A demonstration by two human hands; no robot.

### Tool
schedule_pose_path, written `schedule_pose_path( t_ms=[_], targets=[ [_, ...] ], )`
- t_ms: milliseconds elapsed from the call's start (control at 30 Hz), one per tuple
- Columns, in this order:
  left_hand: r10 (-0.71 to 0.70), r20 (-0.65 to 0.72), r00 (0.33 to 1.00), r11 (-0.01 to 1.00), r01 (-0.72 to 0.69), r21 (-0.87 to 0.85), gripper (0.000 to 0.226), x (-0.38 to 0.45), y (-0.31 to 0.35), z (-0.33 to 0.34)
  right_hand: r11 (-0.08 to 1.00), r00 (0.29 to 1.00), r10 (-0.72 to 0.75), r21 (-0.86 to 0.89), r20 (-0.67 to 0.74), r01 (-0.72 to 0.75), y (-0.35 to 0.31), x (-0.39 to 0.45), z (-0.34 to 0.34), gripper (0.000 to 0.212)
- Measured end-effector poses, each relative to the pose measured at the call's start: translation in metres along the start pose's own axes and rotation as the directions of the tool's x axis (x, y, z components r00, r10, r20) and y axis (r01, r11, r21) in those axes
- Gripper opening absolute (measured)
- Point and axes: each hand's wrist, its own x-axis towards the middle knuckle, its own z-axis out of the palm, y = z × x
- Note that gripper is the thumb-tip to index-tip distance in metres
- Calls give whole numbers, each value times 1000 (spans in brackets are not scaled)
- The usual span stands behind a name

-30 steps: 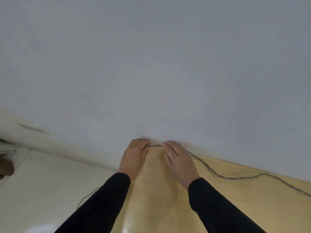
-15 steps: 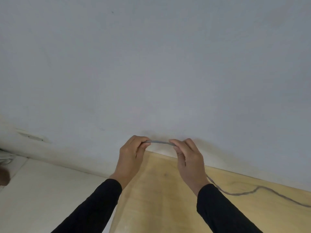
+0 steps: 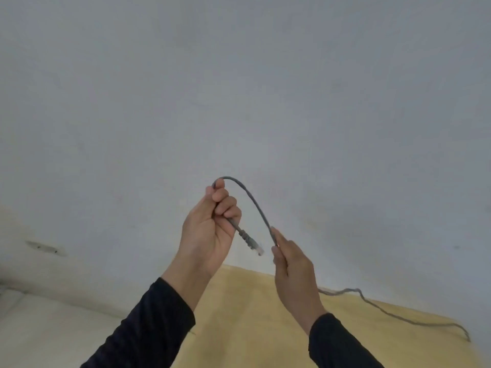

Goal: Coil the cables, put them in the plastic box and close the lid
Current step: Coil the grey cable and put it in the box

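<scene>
A thin grey network cable (image 3: pixel 252 200) arcs in the air between my two hands, in front of a pale wall. My left hand (image 3: pixel 210 229) is raised and shut on the cable near its end. The clear plug (image 3: pixel 257 248) sticks out below that fist. My right hand (image 3: pixel 289 264) sits lower and to the right, pinching the cable where the arc comes down. The rest of the cable (image 3: pixel 385 312) trails from behind my right hand along the wooden table to the right edge. No plastic box is in view.
The light wooden table (image 3: pixel 247 314) meets the grey-white wall (image 3: pixel 239 88) at its far edge. Left of the table lies a pale tiled floor (image 3: pixel 39 328), with a skirting strip along the wall.
Both hands have lifted the cable end off the table's far edge. The left hand rose higher and turned, so the short straight stretch between the hands became a loop with the plug hanging free.
</scene>
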Motion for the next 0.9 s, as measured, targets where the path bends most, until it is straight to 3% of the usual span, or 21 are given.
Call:
schedule_pose_path(
  t_ms=[100,167,267,333,433,533,633,733,833,900],
  targets=[
    [89,-4,996,995,-89,41,23,-10,-15,36,987,968,-126,-67,217,144,-2,-45,-25,46],
    [178,17,984,944,-176,280,26,-18,-30,50,955,938,-232,-123,259,271,-7,-64,-47,48],
    [252,153,955,619,-281,734,30,-37,-53,60,898,912,-347,-203,221,391,-23,-69,-97,32],
    [192,247,950,492,-311,813,32,-52,-68,65,887,906,-353,-224,235,404,-42,-65,-131,29],
    [63,325,944,506,-311,805,34,-74,-82,78,886,882,-370,-173,294,429,-67,-55,-173,29],
    [-126,401,907,432,-314,846,34,-94,-89,89,931,920,-342,-67,190,360,-86,-39,-212,10],
    [-281,483,829,475,-317,821,36,-112,-88,97,976,966,-209,96,153,196,-97,-18,-248,12],
    [-318,525,789,603,-259,755,41,-118,-77,113,965,961,-200,210,190,159,-106,-2,-264,16],
    [-306,564,767,780,-138,611,42,-116,-62,134,905,979,-202,385,11,182,-104,10,-256,13],
    [-251,591,767,882,-70,465,41,-109,-52,146,886,987,-93,442,-128,140,-98,12,-239,15]
  ],
)
